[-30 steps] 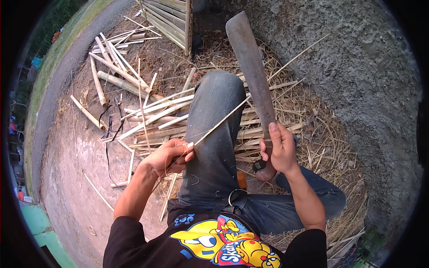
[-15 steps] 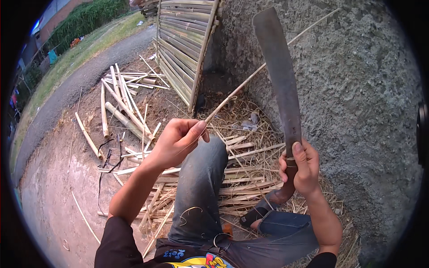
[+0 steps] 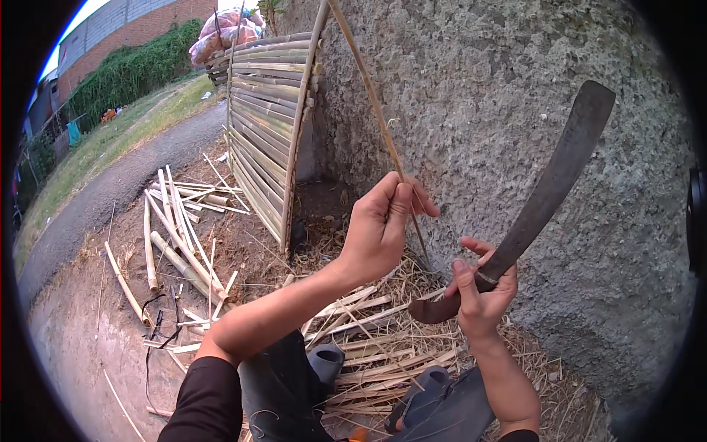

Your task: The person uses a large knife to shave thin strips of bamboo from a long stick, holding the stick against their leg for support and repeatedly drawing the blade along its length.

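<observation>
Between the thumb and fingers of my left hand is a thin bamboo strip. It slants from the top edge of the view down past my hand, in front of the rough wall. My right hand is closed on the dark handle of a machete, some fingers loosely extended. The long blade leans up and to the right, and the hooked butt of the handle points left toward the ground. Blade and strip are apart. Split bamboo pieces lie in a heap below my hands.
A rough concrete wall rises close on the right. A bamboo slat panel stands ahead against it. Bamboo poles and a black strap lie on the ground at left. Straw-like shavings cover the wall's foot.
My left hand has moved right, and the strip now tilts up-left instead of up-right. The machete has swung from near upright to leaning right. My view has shifted too.
</observation>
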